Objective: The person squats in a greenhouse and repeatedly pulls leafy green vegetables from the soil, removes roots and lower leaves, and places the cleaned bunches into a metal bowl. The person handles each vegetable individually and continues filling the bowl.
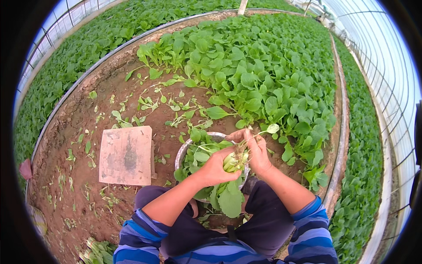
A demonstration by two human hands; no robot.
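My left hand (217, 168) is closed around a bunch of leafy greens (230, 161), its pale stems and brown roots facing up and right. The large leaves of the bunch hang down towards my knees. At the root end, my right hand (257, 150) pinches a thin stem with a small pale leaf (272, 128) at its tip. Both hands are above a round metal basin (179, 156) between my legs. More green leaves (201, 155) fill the basin, and my forearms and the bunch hide part of its rim.
A low wooden stool (125, 155) stands on the soil to the left. Dense leafy plants (250, 72) grow ahead and to the right. Discarded leaves (148, 104) litter the ground. Tied bunches of greens (97, 252) lie at lower left. A pale edging (339, 165) runs along the right.
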